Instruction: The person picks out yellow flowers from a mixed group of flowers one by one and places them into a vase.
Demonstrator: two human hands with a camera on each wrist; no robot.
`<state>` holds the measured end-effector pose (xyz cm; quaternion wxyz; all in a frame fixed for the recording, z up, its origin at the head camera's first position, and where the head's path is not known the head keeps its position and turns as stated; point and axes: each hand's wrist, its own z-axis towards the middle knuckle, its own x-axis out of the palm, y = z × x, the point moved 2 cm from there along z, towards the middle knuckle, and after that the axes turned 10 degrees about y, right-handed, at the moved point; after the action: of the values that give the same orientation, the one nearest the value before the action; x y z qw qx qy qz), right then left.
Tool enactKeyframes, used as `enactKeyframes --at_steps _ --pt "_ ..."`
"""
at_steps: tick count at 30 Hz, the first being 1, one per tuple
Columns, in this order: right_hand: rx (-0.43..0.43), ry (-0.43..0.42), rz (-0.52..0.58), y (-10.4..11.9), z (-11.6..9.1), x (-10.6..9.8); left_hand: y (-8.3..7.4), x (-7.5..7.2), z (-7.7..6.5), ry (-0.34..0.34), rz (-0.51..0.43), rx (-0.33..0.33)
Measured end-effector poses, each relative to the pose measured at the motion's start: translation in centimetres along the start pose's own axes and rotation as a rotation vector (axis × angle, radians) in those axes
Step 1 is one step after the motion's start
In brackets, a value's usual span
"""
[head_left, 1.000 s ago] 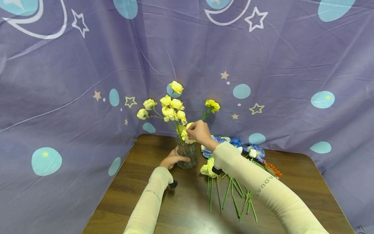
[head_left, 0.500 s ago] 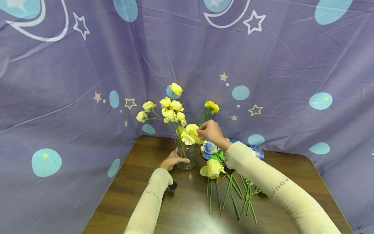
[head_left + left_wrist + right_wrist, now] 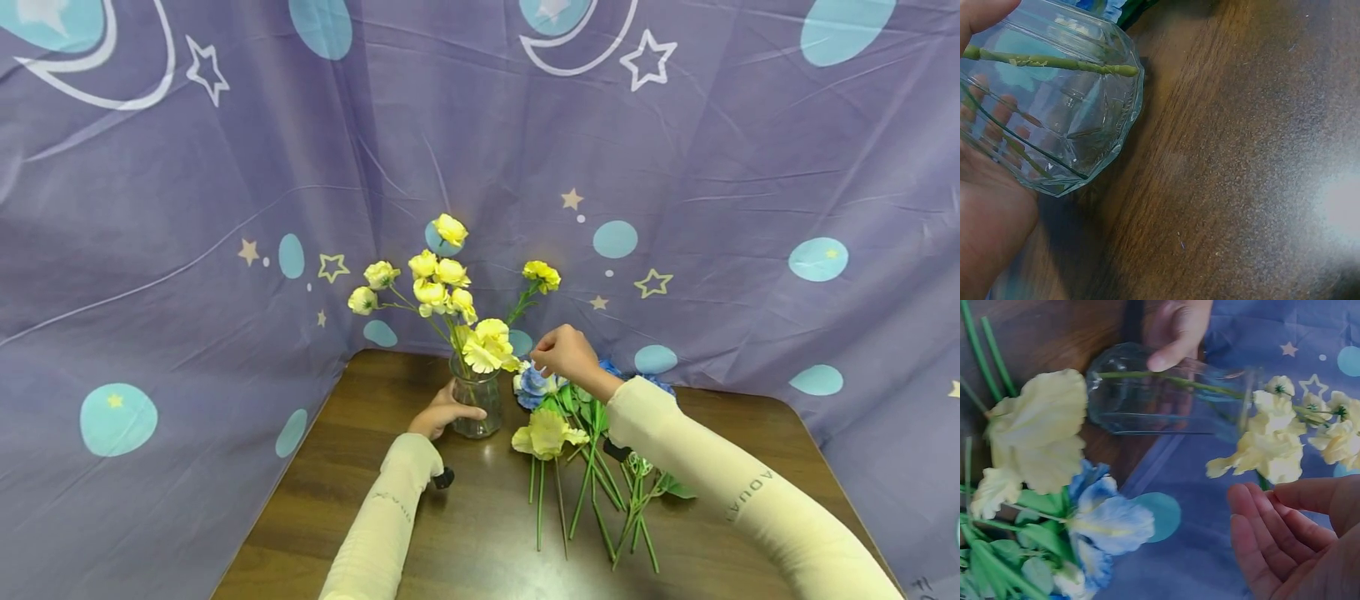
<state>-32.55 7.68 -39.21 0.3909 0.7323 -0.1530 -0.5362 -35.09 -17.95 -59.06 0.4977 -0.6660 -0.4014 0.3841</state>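
A clear glass vase (image 3: pixel 477 408) stands on the table, with several stems visible through its glass. My left hand (image 3: pixel 441 414) grips its lower side, thumb across the front; fingers show through the glass in the left wrist view. Yellow ranunculus blooms (image 3: pixel 431 296) rise from the vase, and a large ruffled yellow flower (image 3: pixel 489 346) leans over its rim at the right. A brighter yellow carnation (image 3: pixel 542 275) tilts out to the right. My right hand (image 3: pixel 567 358) hovers right of the ruffled flower, fingers loosely bent, holding nothing visible in the right wrist view.
On the table right of the vase lie a pale yellow flower (image 3: pixel 546 435), blue irises (image 3: pixel 534 385) and several green stems (image 3: pixel 600 508). My right forearm covers part of this pile. A purple curtain (image 3: pixel 720 208) hangs behind the brown wooden table (image 3: pixel 480 542).
My right hand has moved right and slightly down, away from the ruffled yellow flower, which now shows fully at the vase rim. The left hand stays on the vase.
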Motion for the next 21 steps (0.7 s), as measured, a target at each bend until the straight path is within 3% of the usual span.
enactKeyframes --at_steps 12,21 --pt "0.056 0.106 0.032 -3.3 -1.7 1.0 0.1 0.1 -0.1 0.008 -0.002 0.022" --pt "0.112 0.157 0.114 -5.5 -3.2 2.8 -0.1 0.1 0.0 -0.004 -0.014 0.03"
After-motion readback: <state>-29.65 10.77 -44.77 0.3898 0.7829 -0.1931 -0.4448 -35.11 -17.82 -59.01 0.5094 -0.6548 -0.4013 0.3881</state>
